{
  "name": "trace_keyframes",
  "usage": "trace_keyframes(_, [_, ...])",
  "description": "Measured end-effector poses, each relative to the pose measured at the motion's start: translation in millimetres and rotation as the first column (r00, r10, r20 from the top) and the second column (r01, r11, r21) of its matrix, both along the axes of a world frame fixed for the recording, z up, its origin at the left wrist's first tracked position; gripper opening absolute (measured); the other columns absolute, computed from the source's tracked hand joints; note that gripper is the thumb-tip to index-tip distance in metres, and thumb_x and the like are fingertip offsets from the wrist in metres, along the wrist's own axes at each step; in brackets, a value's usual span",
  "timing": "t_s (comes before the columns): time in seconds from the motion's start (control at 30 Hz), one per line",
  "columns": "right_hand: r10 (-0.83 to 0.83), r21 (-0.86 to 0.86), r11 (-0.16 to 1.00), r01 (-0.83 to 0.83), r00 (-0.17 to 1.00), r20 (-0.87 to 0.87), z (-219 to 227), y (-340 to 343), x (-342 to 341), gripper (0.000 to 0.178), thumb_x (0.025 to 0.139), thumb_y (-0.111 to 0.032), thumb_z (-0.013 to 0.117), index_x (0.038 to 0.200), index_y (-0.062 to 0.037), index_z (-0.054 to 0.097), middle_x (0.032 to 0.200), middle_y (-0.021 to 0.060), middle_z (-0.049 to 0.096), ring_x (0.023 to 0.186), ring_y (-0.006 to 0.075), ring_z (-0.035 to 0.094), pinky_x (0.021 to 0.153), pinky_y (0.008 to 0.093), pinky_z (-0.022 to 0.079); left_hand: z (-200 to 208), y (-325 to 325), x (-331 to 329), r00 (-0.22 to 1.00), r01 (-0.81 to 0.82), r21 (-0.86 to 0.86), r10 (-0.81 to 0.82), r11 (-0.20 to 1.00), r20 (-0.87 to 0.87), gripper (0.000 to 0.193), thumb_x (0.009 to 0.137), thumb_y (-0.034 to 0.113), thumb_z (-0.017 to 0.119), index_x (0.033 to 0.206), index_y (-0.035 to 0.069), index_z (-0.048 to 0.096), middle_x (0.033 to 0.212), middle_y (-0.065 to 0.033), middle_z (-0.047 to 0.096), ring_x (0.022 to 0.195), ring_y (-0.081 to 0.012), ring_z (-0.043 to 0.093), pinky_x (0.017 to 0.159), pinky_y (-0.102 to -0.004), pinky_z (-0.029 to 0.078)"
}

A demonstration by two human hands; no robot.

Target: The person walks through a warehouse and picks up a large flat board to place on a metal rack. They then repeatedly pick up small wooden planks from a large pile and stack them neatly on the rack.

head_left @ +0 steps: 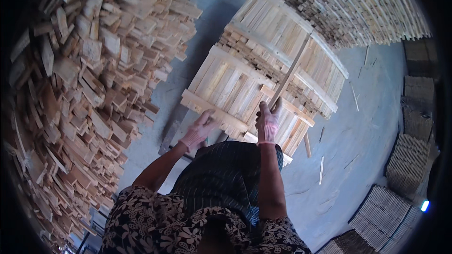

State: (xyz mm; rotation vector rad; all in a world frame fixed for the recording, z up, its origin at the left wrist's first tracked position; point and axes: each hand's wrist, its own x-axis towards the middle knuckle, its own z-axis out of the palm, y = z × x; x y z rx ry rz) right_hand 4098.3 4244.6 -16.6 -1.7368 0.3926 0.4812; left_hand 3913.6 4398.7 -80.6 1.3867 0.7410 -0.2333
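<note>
Head view: grey floor (372, 113) separates heaped wood (111, 42) from slatted panels (226, 75).

Passage left of the slatted panels (226, 75): a strip of floor (187, 73), bounded by the wood pile (94, 80). Passage right: broader floor, scattered with slivers (321, 170). Ahead of the right hand (269, 118): obstructed by the stick (293, 69) it grips, slanting across the panels. Beyond the panels, stacked sticks (358, 7) block the way.
</note>
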Motion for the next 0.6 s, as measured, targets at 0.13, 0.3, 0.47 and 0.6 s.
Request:
trace_keyframes(0.13, [0.076,0.043,0.995,-0.085,0.980,0.186,-40,27,65,0.083,0.092,-0.016,0.067,0.159,-0.0108,0.018,0.107,0.0088,0.062,0.075,0.0151,0.057,0.060,0.0285,0.048,-22,8,-15,0.999,0.002,-0.049,-0.004,0.999,-0.036,0.054,0.096,0.027,0.065,0.144,0.009,0.045,0.109,-0.0074,0.062,0.097,-0.0162,0.060,0.087,-0.0311,0.050])
trace_keyframes(0.3, [0.154,-0.023,0.988,-0.155,0.927,0.343,-84,58,155,0.083,0.093,-0.011,0.066,0.158,-0.0025,0.015,0.159,0.0169,0.033,0.143,0.0268,0.036,0.114,0.0322,0.029,-17,11,14,0.999,-0.044,0.019,0.044,0.999,0.000,0.054,0.097,0.026,0.064,0.144,0.008,0.045,0.104,-0.0065,0.064,0.089,-0.0128,0.060,0.081,-0.0290,0.050])
trace_keyframes(0.47, [0.309,-0.416,0.894,-0.166,0.901,0.304,-107,74,253,0.087,0.089,-0.034,0.072,0.158,-0.0128,0.023,0.150,0.0290,0.039,0.135,0.0417,0.046,0.111,0.0414,0.037,-4,32,66,0.984,-0.102,0.051,0.108,0.993,-0.140,0.053,0.096,0.025,0.063,0.142,0.003,0.046,0.105,-0.0093,0.064,0.093,-0.0156,0.060,0.082,-0.0310,0.049])
trace_keyframes(0.6, [0.753,-0.670,0.431,-0.604,0.650,-0.102,-84,72,293,0.081,0.086,-0.051,0.068,0.150,-0.0136,0.037,0.140,0.0326,0.049,0.128,0.0490,0.048,0.106,0.0494,0.042,67,35,93,0.956,-0.152,0.080,0.167,0.985,-0.240,0.056,0.097,0.031,0.060,0.140,-0.001,0.047,0.114,-0.0158,0.066,0.105,-0.0216,0.063,0.093,-0.0329,0.049])
